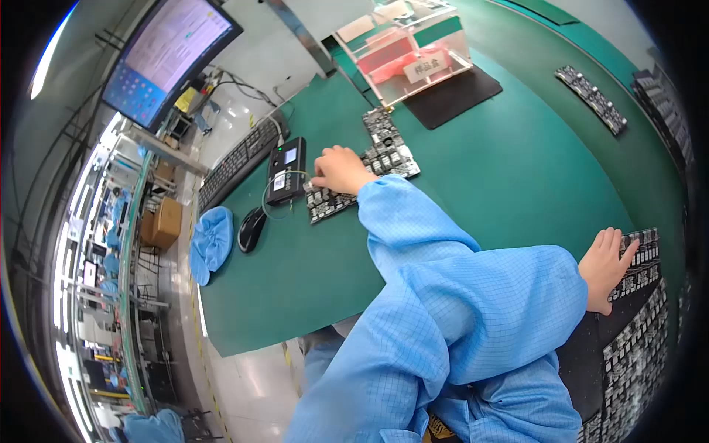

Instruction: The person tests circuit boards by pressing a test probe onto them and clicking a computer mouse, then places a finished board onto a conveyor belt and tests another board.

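Note:
My arms are crossed, both in blue gridded sleeves. My right hand (341,170) is at centre left, its fingers curled together over the end of an L-shaped circuit board assembly (390,150) on the green mat. A thin cable (267,199) loops from a small black device (286,170) with a lit screen up to its fingertips. On the far right my left hand (605,267) lies with fingers extended and thumb apart on the edge of a circuit board panel (647,255). Its palm is hidden. More board panels (636,362) lie just below it.
A black keyboard (240,164), mouse (252,229) and blue cloth cap (212,246) lie at the left, under a monitor (171,59). A clear box (404,52) stands by a black pad (453,96) at the back. Another board strip (591,99) lies upper right.

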The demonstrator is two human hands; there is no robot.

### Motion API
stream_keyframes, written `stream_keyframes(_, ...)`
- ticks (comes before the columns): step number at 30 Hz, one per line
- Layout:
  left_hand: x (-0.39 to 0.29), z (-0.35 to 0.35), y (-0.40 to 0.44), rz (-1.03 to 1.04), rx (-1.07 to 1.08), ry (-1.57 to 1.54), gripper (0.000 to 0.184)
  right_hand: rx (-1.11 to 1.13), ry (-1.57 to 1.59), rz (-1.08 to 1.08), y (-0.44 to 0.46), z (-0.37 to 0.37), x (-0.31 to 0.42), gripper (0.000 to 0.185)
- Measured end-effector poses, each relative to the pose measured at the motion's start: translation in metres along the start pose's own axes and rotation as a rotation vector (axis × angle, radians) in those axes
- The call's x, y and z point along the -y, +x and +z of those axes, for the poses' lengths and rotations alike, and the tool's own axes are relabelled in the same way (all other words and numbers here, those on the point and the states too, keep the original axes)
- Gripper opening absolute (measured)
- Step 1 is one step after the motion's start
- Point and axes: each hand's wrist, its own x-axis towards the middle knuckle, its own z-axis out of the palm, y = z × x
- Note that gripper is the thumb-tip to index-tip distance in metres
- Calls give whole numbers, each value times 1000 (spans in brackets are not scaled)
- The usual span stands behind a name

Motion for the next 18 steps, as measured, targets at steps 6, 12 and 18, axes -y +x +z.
stream_keyframes(6, 12, -115, -33, -51, -165, -161, 112, 2, 4, -16, 0, -1, -2, 26)
stream_keyframes(12, 46, -257, -172, -79, -420, -78, 104, 46, 5, 22, -1, -13, 5, 26)
stream_keyframes(18, 47, -308, -387, -387, -238, 172, 106, 33, -15, -3, 0, -10, 4, 27)
